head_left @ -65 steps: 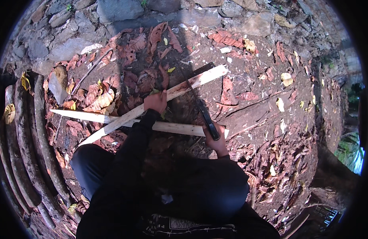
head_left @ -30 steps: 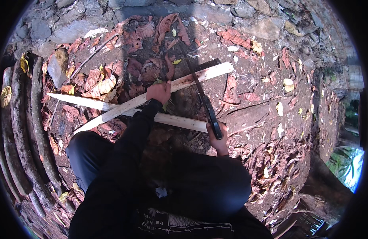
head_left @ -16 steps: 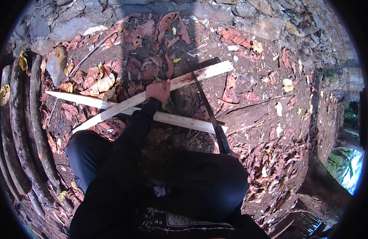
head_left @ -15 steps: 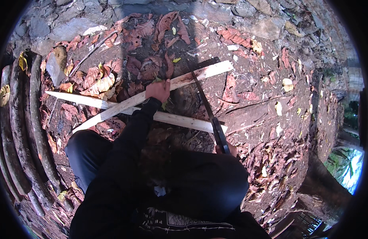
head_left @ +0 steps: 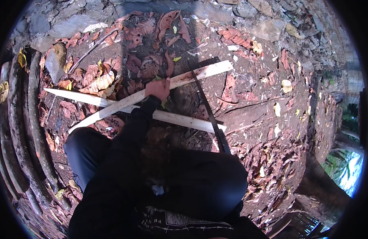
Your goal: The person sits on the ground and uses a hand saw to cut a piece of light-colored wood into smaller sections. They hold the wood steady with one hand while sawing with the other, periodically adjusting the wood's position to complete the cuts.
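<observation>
My left hand (head_left: 157, 89) is closed around the upper edge of a pale wooden plank (head_left: 112, 110), pressing it down near its middle. That plank lies slanted across a second pale strip of wood (head_left: 180, 119), which ends in a point at the left. A long dark saw blade (head_left: 206, 102) crosses the upper plank to the right of my left hand, its tip just past the plank's far edge. The saw's black handle end (head_left: 222, 144) runs down behind my right knee. My right hand is hidden there.
Dry brown leaves (head_left: 100, 81) litter the soil around the wood. Several round logs (head_left: 20, 131) lie side by side at the left. A stone wall (head_left: 74, 28) borders the far side. My bent knees (head_left: 86, 153) flank the near ends of the wood.
The saw has been drawn back toward me, and my right hand has gone from sight behind my knee. My left hand still holds the plank in nearly the same place.
</observation>
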`<state>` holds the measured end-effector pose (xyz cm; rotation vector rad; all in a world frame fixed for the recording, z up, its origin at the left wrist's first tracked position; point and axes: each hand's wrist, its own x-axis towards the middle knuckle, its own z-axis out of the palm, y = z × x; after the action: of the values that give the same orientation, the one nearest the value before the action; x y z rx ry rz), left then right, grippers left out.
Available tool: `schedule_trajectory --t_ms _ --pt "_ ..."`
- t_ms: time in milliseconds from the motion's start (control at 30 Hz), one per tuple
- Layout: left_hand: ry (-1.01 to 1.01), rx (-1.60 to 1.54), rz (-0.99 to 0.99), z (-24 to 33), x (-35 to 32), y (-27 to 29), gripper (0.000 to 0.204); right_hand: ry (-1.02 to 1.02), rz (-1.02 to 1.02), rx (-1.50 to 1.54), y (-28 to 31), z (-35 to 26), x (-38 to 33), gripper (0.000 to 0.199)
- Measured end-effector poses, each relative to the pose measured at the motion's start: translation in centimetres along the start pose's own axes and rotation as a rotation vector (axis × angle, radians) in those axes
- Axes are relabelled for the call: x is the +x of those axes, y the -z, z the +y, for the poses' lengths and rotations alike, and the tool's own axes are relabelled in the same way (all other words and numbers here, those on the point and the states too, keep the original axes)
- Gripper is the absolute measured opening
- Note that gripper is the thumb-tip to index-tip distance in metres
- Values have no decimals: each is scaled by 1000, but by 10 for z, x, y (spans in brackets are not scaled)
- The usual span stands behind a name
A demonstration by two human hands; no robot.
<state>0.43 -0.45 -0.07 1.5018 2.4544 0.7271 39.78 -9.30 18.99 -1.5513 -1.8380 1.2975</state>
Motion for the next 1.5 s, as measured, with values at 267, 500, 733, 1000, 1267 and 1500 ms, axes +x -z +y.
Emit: schedule_trajectory --t_ms 267,500,733,1000,1267,1500 --pt "34 12 -147 3 -5 4 57 158 22 79 -65 12 89 21" --pt "-9 20 -33 2 -10 0 55 -53 -3 43 3 -3 -29 22" --pt "-37 5 -38 -3 -10 1 55 120 47 110 -65 0 82 23" --pt "4 -2 -31 5 -8 2 52 -91 -25 23 -8 21 8 17" --pt "-52 -29 -10 7 -8 -2 50 -141 1 14 -9 -40 34 14" --pt "-8 10 8 2 -11 -2 51 3 50 -33 -48 -19 60 20"
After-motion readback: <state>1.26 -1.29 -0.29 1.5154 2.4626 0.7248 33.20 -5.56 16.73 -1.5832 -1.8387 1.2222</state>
